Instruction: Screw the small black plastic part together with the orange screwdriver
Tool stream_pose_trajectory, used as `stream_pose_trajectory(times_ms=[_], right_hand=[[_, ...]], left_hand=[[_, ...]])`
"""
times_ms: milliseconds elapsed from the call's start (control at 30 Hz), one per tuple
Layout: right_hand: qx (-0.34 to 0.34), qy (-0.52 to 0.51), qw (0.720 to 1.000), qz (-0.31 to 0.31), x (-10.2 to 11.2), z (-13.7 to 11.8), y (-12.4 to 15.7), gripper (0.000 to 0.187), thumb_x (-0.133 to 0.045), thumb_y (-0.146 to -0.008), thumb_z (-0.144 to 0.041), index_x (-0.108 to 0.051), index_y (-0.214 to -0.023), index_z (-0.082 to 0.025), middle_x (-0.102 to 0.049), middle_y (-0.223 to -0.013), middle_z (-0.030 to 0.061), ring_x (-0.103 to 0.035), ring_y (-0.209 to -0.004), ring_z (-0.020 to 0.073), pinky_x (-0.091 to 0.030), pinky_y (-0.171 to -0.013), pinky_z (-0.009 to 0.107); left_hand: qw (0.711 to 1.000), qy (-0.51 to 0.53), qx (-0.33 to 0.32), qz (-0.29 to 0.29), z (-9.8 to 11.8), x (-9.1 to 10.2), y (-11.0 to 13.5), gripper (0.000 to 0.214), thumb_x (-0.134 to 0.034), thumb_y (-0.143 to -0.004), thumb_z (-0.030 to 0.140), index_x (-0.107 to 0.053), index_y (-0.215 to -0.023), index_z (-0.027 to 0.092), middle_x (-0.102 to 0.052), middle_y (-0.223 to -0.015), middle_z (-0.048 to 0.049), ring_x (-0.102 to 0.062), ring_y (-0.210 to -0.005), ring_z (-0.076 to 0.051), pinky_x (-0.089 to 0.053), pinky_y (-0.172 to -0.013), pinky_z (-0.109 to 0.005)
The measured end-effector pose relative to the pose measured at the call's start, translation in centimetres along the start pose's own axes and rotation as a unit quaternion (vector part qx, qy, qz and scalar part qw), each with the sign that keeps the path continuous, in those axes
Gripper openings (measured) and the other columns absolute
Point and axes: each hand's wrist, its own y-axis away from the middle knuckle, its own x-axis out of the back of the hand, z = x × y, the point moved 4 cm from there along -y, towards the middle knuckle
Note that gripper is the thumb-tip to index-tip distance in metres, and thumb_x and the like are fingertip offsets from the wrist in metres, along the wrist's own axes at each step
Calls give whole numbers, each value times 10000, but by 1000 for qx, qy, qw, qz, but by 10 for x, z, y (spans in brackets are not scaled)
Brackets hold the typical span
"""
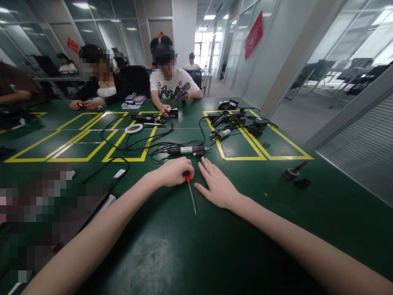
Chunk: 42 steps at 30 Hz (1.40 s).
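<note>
My left hand (pixel 179 171) is closed around the handle of a screwdriver (pixel 192 197). An orange-red collar shows below the fingers, and the long thin shaft points back toward me over the green table (pixel 166 254). Most of the handle is hidden in the fist. Just to the right, my right hand (pixel 216 184) lies flat, palm down, with its fingers stretched out and nothing in it. Beyond both hands lies a corded, pen-shaped power tool (pixel 184 150), black and silver, with a small dark block beside its tip.
Another corded tool (pixel 221 134) lies among black cables and adapters at the back right. A white tape ring (pixel 134 128) sits within yellow-taped boxes. Far right is a dark round part (pixel 291 173) with a stem. Across the table, a person (pixel 172 78) holds a drill (pixel 183 90).
</note>
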Motion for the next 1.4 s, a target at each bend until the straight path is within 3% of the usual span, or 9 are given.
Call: stream_pose_trajectory(times_ms=[200, 533, 700, 800, 867, 1000, 1100, 1233, 1400], right_hand=[[5, 83, 997, -8, 5, 29, 14, 623, -403, -1055, -392, -500, -1534, -7, -422, -1630, 198, -423, -1525, 307, -373, -1262, 469], [-42, 176, 980, 79, 41, 133, 99, 543, -373, -1045, -353, -691, -1353, -39, -667, -1423, 199, -670, -1298, 336, -604, -1060, 470], [-56, 184, 976, 102, 48, 167, 128, 517, -374, -1040, -340, -718, -1315, -70, -707, -1372, 189, -729, -1198, 352, -664, -931, 491], [-40, 173, 975, 133, 53, 157, 128, 478, -406, -1041, -335, -721, -1307, -93, -723, -1349, 196, -735, -1178, 356, -661, -911, 493], [7, 159, 976, 145, 54, 130, 117, 438, -425, -1048, -328, -731, -1275, -112, -746, -1307, 186, -747, -1141, 333, -650, -918, 471], [115, 102, 983, 97, 45, 57, 76, 285, -492, -1040, -251, -728, -1164, -147, -776, -1098, 128, -753, -948, 241, -630, -800, 357], [134, 128, 982, 44, 33, 22, 46, 152, -569, -1008, -248, -696, -1033, -168, -743, -969, 102, -721, -871, 249, -578, -717, 345], [112, 155, 982, 7, 26, 26, 29, 131, -520, -1010, -169, -641, -962, -185, -727, -874, 75, -709, -790, 225, -513, -666, 306], [95, 163, 982, 9, 36, 69, 43, 135, -502, -991, -147, -623, -942, -184, -743, -869, 87, -731, -793, 236, -510, -664, 305]], left_hand=[[1000, -1, 22, 15, 9, -5, 1, 228, -570, -818, 44, -733, -791, 201, -711, -907, -35, -653, -966, -210, -464, -760, -269], [998, 3, 6, 70, 28, -13, -17, 181, -581, -838, 116, -728, -783, 205, -740, -895, -25, -662, -869, -199, -456, -718, -268], [997, 25, 10, 79, 35, -18, -27, 154, -595, -833, 137, -730, -798, 201, -747, -908, -23, -662, -830, -191, -452, -702, -268], [995, 32, 25, 86, 32, -21, -30, 164, -585, -841, 141, -729, -797, 204, -744, -892, -19, -660, -810, -189, -444, -683, -269], [994, 31, 41, 101, 27, -25, -31, 180, -570, -852, 143, -730, -799, 205, -739, -878, -20, -658, -799, -191, -443, -681, -275], [987, 31, 62, 143, 17, -31, -32, 184, -554, -863, 151, -721, -802, 201, -734, -886, -23, -664, -827, -198, -450, -705, -285], [984, 38, 64, 161, 15, -35, -32, 191, -547, -872, 154, -717, -798, 201, -733, -880, -18, -665, -828, -189, -452, -718, -279], [982, 56, 58, 168, 15, -38, -32, 204, -542, -874, 150, -722, -794, 205, -736, -878, -11, -664, -819, -174, -460, -731, -264], [982, 67, 57, 170, 16, -38, -32, 208, -539, -871, 159, -723, -786, 206, -747, -891, -7, -670, -830, -173, -456, -728, -263]])
